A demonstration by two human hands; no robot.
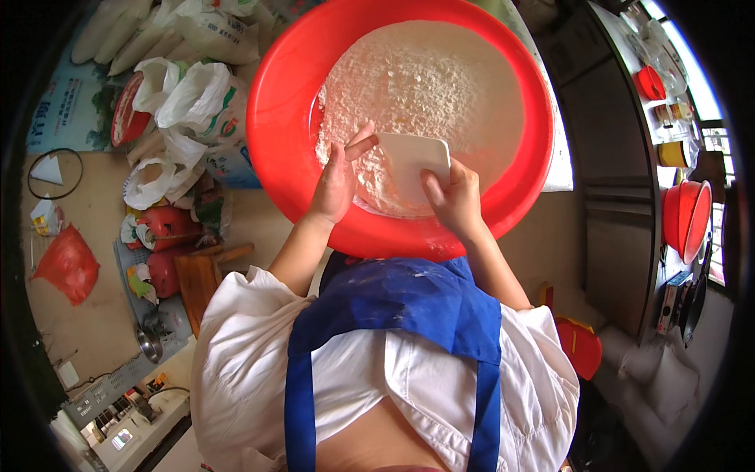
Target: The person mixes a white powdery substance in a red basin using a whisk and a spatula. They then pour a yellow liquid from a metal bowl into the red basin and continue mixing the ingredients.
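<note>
A large red plastic basin [283, 118] stands before me with a bed of white flour [413, 76] in it, crumbly in the middle and smoother toward the right. My right hand [457, 197] grips a flat white dough scraper [416, 162], thumb on its face, above the near part of the flour. At the near left of the flour, my left hand [339, 183] is raised with fingers apart, the fingertips close to the scraper's left edge. Whether they touch it I cannot tell. Part of the flour lies hidden under the scraper and hands.
Open white sacks [197, 97] and a smaller red basin [131, 112] stand at left, near a wooden stool [200, 283]. A red plastic bag [68, 265] lies farther left. On the right, a counter holds red bowls [684, 218] and a black pan [696, 301].
</note>
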